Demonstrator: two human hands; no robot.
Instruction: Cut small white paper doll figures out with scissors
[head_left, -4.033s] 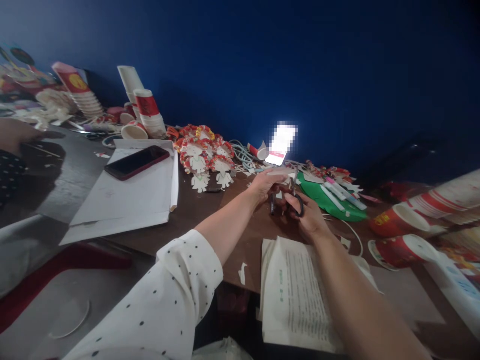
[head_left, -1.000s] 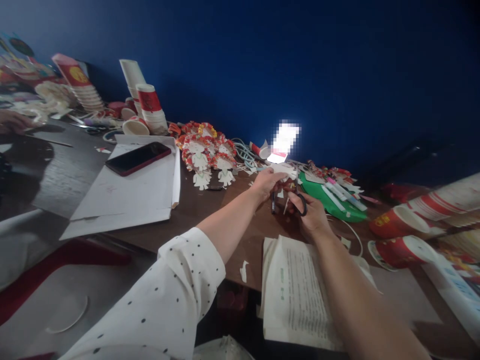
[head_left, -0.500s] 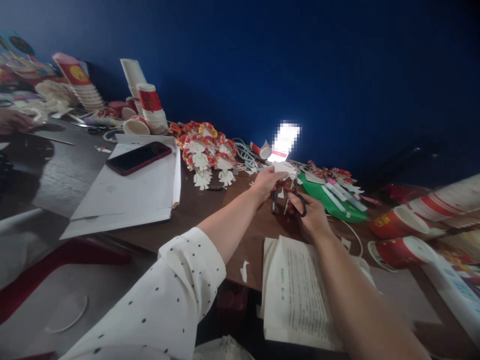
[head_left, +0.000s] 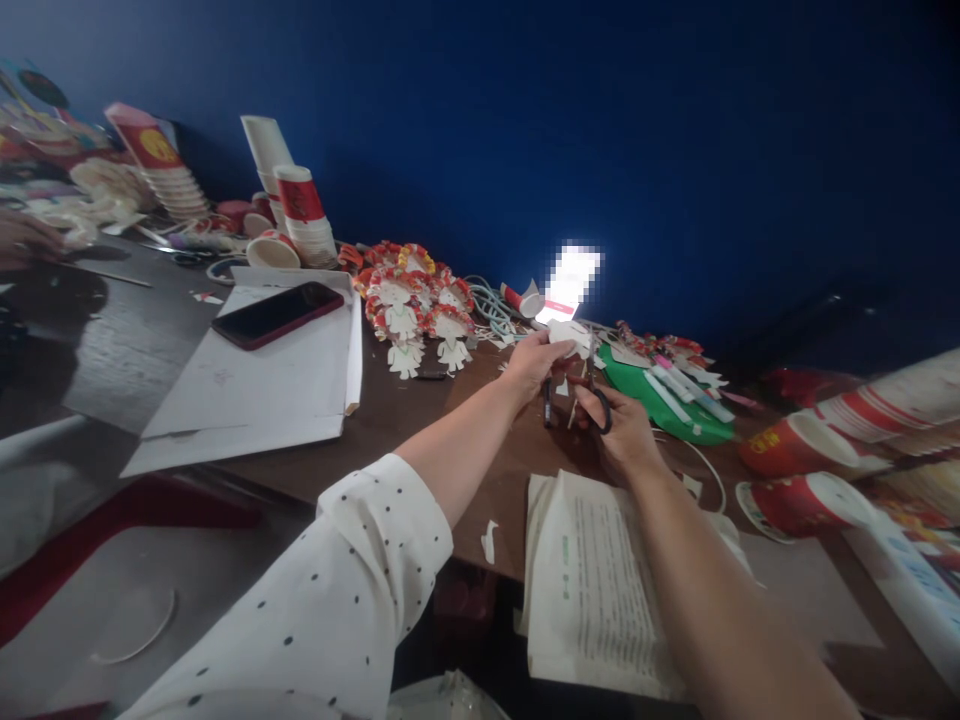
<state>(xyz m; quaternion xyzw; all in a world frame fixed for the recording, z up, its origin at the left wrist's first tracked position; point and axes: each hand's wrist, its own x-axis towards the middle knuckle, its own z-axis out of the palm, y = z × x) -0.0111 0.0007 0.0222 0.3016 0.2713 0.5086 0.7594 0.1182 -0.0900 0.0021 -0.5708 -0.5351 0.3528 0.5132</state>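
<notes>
My left hand (head_left: 534,363) pinches a small white paper piece (head_left: 568,336) above the brown table. My right hand (head_left: 619,420) grips dark-handled scissors (head_left: 600,408), their blades pointing up at the paper's right edge. Whether the blades are closed on the paper is too small to tell. Just below the hands lies a black pen or marker (head_left: 548,405). To the left sits a pile of white paper figures (head_left: 401,318) with red and yellow frilled edges. Behind the paper stands a brightly lit phone screen (head_left: 571,280).
A dark phone (head_left: 277,316) lies on a white board (head_left: 255,395) at left. Stacked paper cups (head_left: 304,215) stand behind it; more cups (head_left: 810,500) lie at right. Markers (head_left: 686,388) rest on a green sheet (head_left: 630,380). A printed paper bag (head_left: 592,580) lies in front. Another person's hand (head_left: 30,240) shows far left.
The white paper in my left hand has tilted and shifted very slightly. Both hands keep nearly the same place, and the scissors stay at the paper's edge.
</notes>
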